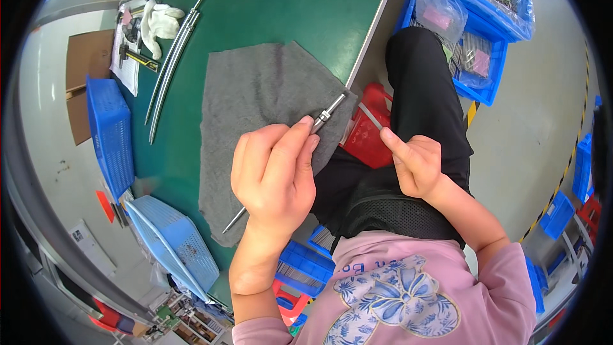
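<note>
left hand (pixel 274 172): fingers closed, gripping rod (pixel 290 156) over cloth (pixel 255 96), frame centre
right hand (pixel 415 163): pinching thin pin (pixel 370 117), centre right
step: likely fitting pin to rod
next: aligning pin with rod tip

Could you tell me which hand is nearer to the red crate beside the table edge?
Right. The right hand hovers just beside the red crate; the left hand grips a metal rod over the grey cloth.
</note>
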A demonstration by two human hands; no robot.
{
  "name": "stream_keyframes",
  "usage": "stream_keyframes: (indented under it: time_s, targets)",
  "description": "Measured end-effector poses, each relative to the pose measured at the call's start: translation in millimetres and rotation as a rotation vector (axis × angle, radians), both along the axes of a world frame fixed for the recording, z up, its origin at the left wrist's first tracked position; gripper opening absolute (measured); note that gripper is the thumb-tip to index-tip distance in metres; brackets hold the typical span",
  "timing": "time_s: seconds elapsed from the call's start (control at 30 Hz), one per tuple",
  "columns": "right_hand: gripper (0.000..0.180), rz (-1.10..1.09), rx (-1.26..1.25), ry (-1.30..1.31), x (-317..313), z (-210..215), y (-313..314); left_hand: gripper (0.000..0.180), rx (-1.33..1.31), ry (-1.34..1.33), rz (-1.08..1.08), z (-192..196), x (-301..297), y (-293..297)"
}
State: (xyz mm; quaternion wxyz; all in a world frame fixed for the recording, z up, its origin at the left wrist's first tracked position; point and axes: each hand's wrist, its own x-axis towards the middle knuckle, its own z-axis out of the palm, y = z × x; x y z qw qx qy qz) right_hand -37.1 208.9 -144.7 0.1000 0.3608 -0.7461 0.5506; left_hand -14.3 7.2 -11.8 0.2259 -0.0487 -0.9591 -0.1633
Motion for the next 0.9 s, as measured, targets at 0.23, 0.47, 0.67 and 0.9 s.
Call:
stream_keyframes:
  time_s: [0.23,0.47,0.67,0.9]
  targets:
    - [0.051,-0.053,-0.019,-0.034,-4.2,5.5,-1.9,0.023,-0.043,-0.044,0.007,10.5,-3.0,4.1]
    - [0.051,-0.088,0.008,-0.015,10.0,10.7,2.8,0.013,0.378,0.195,0.251,90.2,38.8,-39.7]
    - [0.047,-0.044,-0.099,0.074,8.9,47.7,-11.4,0.020,0.779,0.682,0.235,180.3,96.8,-106.3]
    - [0.045,-0.033,-0.315,-0.019,8.9,72.4,-54.8,0.023,1.900,0.687,0.223,64.4,64.0,-108.5]
